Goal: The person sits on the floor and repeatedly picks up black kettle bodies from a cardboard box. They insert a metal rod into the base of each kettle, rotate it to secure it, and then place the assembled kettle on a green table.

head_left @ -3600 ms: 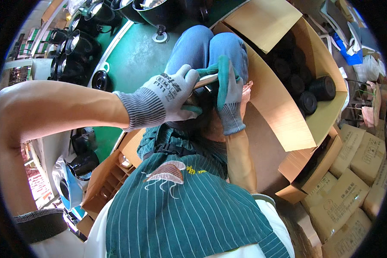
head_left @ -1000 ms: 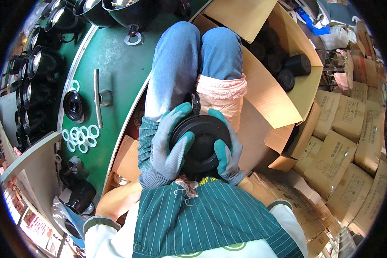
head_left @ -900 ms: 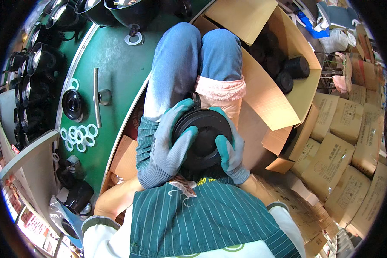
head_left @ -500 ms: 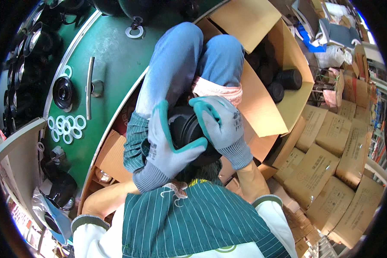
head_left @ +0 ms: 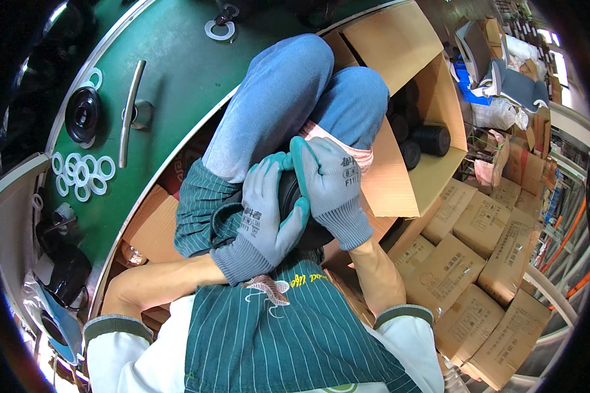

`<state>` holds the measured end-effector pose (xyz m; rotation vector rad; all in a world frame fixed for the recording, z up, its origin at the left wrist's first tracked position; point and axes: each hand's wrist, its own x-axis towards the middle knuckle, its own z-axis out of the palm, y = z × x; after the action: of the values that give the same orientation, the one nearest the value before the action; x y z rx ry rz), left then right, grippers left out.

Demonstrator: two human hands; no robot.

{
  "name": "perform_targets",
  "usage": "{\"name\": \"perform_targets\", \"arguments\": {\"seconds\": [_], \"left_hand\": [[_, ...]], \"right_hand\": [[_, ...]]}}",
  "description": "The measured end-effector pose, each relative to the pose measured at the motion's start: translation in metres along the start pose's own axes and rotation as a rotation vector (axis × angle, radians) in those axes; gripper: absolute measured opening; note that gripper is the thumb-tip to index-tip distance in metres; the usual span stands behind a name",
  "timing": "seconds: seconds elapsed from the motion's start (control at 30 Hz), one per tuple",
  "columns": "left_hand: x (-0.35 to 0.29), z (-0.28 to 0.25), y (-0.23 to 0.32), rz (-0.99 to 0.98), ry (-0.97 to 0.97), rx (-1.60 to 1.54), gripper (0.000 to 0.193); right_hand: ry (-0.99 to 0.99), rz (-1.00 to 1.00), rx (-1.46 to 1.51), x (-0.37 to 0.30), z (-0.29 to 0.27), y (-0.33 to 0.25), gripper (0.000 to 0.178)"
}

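Note:
A black, round part with a ridged rim [head_left: 287, 195] sits in my lap between both gloved hands, and much of it is hidden behind the fingers. My left hand [head_left: 261, 213], in a grey glove with green grip coating, is closed round its left side with the thumb across the near edge. From the right, my right hand [head_left: 331, 180] wraps the same part, its fingers bent over the top. The fingers of the two hands meet at the far edge. Under the part lies my dark green striped apron [head_left: 262, 334].
On the green table [head_left: 170, 62] at left lie several white rings [head_left: 80, 172], a black disc [head_left: 82, 116] and a metal bar [head_left: 130, 114]. An open carton [head_left: 442, 98] to the right holds black cylindrical pieces [head_left: 430, 139]. Stacked cartons [head_left: 442, 275] stand farther right.
Both hands have drawn closer together over the black part. The left fingers have moved from spread along its side to bent over its far edge. The view has shifted slightly.

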<state>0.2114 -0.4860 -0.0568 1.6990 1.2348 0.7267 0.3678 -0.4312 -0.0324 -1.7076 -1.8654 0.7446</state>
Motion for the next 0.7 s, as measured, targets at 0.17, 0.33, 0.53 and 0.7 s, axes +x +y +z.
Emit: {"name": "perform_targets", "arguments": {"seconds": [0.17, 0.33, 0.53, 0.7], "left_hand": [[0.013, -0.012, 0.001, -0.017, -0.021, -0.066, 0.078], [0.031, -0.045, -0.007, -0.109, -0.104, -0.291, 0.078], [0.085, -0.119, -0.08, 0.131, 0.265, 0.439, 0.084], [0.076, -0.165, -0.162, -0.485, 0.216, 0.941, 0.097]], "right_hand": [[0.015, -0.109, 0.005, 0.001, -0.003, 0.013, 0.026], [-0.023, 0.174, 0.539, -0.008, -0.059, 0.0, 0.037], [0.235, 0.027, 0.743, -0.025, -0.002, 0.029, 0.047], [0.297, -0.003, 0.709, 0.004, -0.005, 0.053, 0.05]]}}
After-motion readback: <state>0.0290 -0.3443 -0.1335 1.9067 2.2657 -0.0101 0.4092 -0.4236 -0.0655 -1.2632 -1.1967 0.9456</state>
